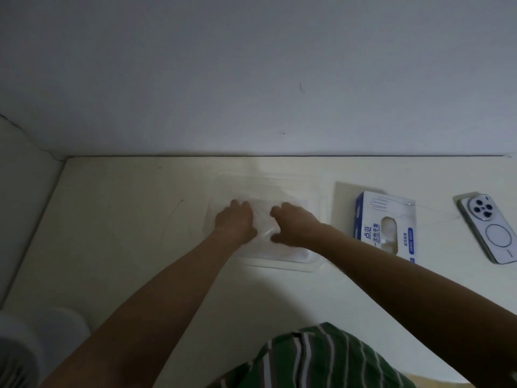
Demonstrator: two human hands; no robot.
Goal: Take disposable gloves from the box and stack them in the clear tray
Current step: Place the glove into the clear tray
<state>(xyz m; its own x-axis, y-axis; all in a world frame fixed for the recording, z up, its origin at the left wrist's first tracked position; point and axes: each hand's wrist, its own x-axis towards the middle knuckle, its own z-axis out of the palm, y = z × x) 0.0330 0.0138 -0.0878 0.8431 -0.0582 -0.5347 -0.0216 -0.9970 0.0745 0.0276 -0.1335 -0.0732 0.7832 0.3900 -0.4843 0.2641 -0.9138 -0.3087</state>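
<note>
The clear tray (280, 266) lies flat on the table, straight ahead of me. Thin see-through gloves (264, 219) rest inside it, crinkled between my hands. My left hand (235, 219) lies palm down on the left part of the gloves, its fingers pointing away from me. My right hand (293, 225) presses the right part, fingers slightly bent and thumb spread toward the middle. The white and blue glove box (386, 225) sits to the right of the tray, its oval opening facing up with white glove material showing.
A phone (489, 228) lies camera side up at the far right of the cream table (126, 233). A wall runs along the table's back edge. A pale rounded object (33, 345) stands at the lower left. My green striped clothing is at the near edge.
</note>
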